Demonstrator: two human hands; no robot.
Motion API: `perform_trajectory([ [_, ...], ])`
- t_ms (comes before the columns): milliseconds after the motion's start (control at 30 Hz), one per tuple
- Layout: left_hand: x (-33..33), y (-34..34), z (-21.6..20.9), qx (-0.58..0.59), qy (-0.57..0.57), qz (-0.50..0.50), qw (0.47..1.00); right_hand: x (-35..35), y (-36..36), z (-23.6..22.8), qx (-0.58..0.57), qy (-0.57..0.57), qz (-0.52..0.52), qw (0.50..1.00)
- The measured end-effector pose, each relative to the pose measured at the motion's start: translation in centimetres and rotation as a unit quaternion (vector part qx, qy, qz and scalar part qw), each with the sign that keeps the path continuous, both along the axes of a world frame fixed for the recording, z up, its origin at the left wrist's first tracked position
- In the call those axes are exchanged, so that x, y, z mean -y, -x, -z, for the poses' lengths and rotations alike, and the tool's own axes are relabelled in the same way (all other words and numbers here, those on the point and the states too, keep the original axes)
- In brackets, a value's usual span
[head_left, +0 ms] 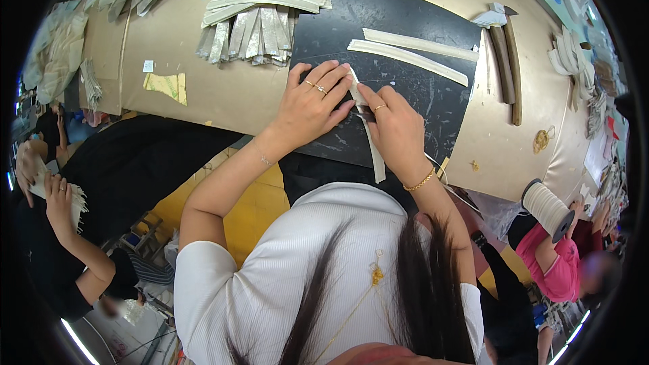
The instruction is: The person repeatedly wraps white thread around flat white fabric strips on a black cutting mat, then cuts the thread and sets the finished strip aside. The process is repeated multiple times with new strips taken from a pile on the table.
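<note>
A narrow cream fabric strip (374,155) runs lengthwise over the near part of a scratched black mat (412,20). My left hand (314,101) holds its upper part down on the mat, thumb and fingertips against its left side. My right hand (395,125) is closed just to the right, index finger along the strip. In its grasp is a small dark, flat tool (366,115), mostly hidden, whose kind I cannot make out. The strip's lower end hangs toward me past the mat's near edge. Two similar strips (409,61) lie farther back on the mat.
Banded bundles of pale strips (260,17) lie back left. Two wooden-handled tools (508,61), one with a metal head, rest at the right. A cord spool (547,209) stands near the right edge. Other people work on both sides; one holds a fringed piece (78,203) at left.
</note>
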State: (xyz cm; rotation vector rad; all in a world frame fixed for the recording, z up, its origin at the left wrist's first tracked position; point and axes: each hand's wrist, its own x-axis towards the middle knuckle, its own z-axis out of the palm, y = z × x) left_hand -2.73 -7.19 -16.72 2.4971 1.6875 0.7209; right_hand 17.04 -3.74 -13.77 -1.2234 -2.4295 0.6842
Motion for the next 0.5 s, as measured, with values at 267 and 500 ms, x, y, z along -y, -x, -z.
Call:
perform_trajectory([
  [267,0.03,0.17,0.18,0.013,0.025,-0.004,1.0,0.96,0.19,0.55,0.011,-0.006,0.0,1.0],
  [500,-0.12,0.27,0.23,0.015,0.014,0.005,1.0,1.28,0.32,0.59,0.024,-0.028,0.009,0.999],
])
